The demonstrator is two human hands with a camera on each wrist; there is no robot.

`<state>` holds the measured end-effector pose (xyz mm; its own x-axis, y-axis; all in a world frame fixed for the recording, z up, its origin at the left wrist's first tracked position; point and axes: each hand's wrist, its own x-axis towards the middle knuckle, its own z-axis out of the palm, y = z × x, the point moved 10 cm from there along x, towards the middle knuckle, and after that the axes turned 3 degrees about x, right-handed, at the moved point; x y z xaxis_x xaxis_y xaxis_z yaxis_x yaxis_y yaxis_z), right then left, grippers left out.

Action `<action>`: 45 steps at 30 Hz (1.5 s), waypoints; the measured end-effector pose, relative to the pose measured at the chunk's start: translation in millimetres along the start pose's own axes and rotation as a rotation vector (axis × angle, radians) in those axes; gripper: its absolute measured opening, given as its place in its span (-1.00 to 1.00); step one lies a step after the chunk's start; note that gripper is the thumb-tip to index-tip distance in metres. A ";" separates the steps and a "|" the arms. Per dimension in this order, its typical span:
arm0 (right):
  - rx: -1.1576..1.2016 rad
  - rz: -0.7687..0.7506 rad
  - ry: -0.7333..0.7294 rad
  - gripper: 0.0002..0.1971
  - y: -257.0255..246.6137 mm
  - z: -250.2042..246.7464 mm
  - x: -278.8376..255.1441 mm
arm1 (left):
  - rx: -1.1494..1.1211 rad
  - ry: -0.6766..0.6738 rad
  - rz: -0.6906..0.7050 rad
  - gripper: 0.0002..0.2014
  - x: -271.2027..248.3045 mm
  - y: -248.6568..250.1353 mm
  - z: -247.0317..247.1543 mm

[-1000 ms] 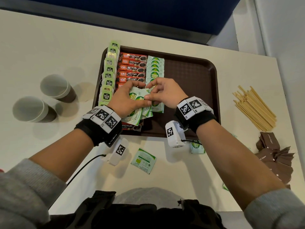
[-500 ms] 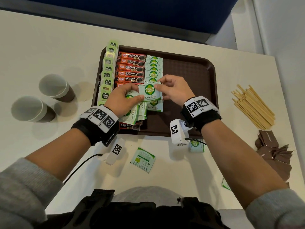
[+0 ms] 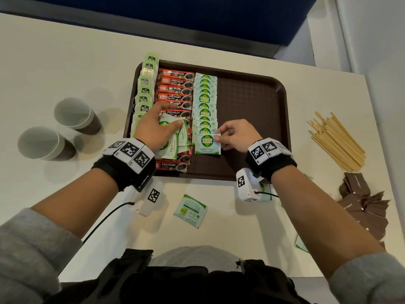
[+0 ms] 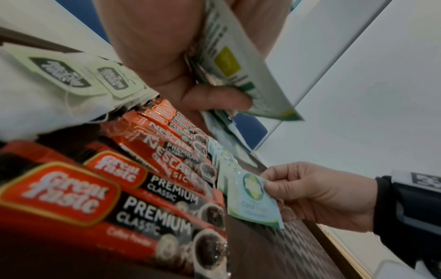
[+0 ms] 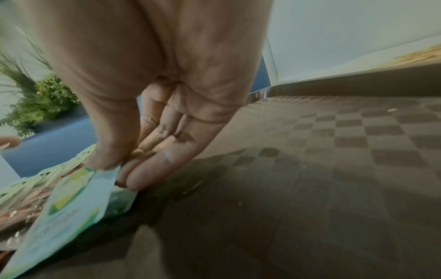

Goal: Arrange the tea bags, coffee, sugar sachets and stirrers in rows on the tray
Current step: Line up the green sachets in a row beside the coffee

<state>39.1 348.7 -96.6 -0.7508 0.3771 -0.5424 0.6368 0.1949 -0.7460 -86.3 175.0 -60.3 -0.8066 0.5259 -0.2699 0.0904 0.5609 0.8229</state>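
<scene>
We lay a sugar sachet (image 3: 207,143) at the 6 o'clock end of the sugar row (image 3: 205,102) on the tray (image 3: 252,102). Right hand (image 3: 237,135) pinches its 3 o'clock edge between thumb and fingertips, the sachet low over the tray floor, overlapping the row's last one; contact w/ the floor we can't tell. Left hand (image 3: 156,126) is curled round a fan of spare sachets (image 3: 175,137), held above the coffee row (image 3: 175,93). Tea bags (image 3: 145,88) line the tray's 9 o'clock rim. The stirrers (image 3: 335,141) and brown sachets (image 3: 363,202) lie on the tabletop (image 3: 65,62) at 3 o'clock of the tray, off it; a loose sachet (image 3: 190,210) lies at 6 o'clock. Two cups (image 3: 59,128) stand at 9 o'clock.

Our read: these packets are light, thin, a bit slick, so an edge or corner pinch suits them; they should slide flat w/o fuss, but a knock could shift the overlapped row. The stirrers look stiff and light, best gathered as a bundle at mid-length.
</scene>
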 end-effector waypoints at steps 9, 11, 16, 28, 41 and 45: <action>-0.079 -0.014 0.098 -0.84 -3.6 -0.6 2.2 | 0.016 -0.002 0.001 -0.66 -3.0 3.8 0.9; -0.090 -0.014 0.118 -0.84 -4.3 -1.7 2.1 | 0.022 0.000 0.000 -0.65 -3.5 4.9 0.0; -0.129 -0.019 0.146 -0.83 -3.5 -3.6 3.4 | 0.045 0.002 -0.008 -0.65 -3.7 5.9 -0.8; -0.227 -0.093 0.196 -0.81 -14.5 -8.6 2.9 | 0.038 -0.020 -0.019 -0.66 -2.8 3.9 3.3; -0.255 -0.154 0.290 -0.78 -26.2 -19.0 -0.2 | 0.034 -0.068 -0.070 -0.57 -2.5 -0.5 11.3; -0.152 -0.220 0.238 -0.76 -47.9 -8.0 -2.4 | -0.016 -0.122 -0.060 -0.50 -6.3 3.4 18.0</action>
<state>11.8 345.7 -56.4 -0.8225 0.5076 -0.2566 0.4966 0.4208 -0.7592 -70.4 185.1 -64.8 -0.7329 0.5664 -0.3767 0.0342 0.5838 0.8112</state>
